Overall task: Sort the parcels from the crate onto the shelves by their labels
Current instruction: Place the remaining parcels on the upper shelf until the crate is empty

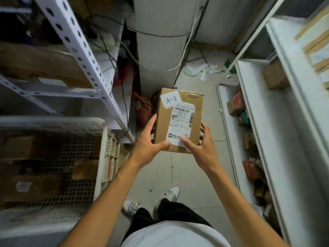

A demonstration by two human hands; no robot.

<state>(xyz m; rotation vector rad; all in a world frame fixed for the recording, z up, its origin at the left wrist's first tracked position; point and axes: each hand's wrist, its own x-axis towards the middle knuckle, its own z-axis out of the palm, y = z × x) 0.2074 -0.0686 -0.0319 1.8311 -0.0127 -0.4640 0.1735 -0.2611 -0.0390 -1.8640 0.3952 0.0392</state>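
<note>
A brown cardboard parcel (179, 120) with a white "A-1" sticker and a shipping label is held up over the aisle floor, label facing me. My left hand (148, 142) grips its lower left side, thumb on the front near the bottom edge. My right hand (202, 147) grips the lower right corner, thumb lying on the shipping label. The white perforated crate (105, 157) stands at the lower left with several brown parcels (41, 184) inside.
A white slotted-metal shelf rack (85, 56) rises on the left, holding cardboard boxes. White shelves (252, 111) on the right hold small boxes and packets. A white cylinder (160, 41) with cables stands ahead. Plastic scraps (201, 68) litter the tiled floor.
</note>
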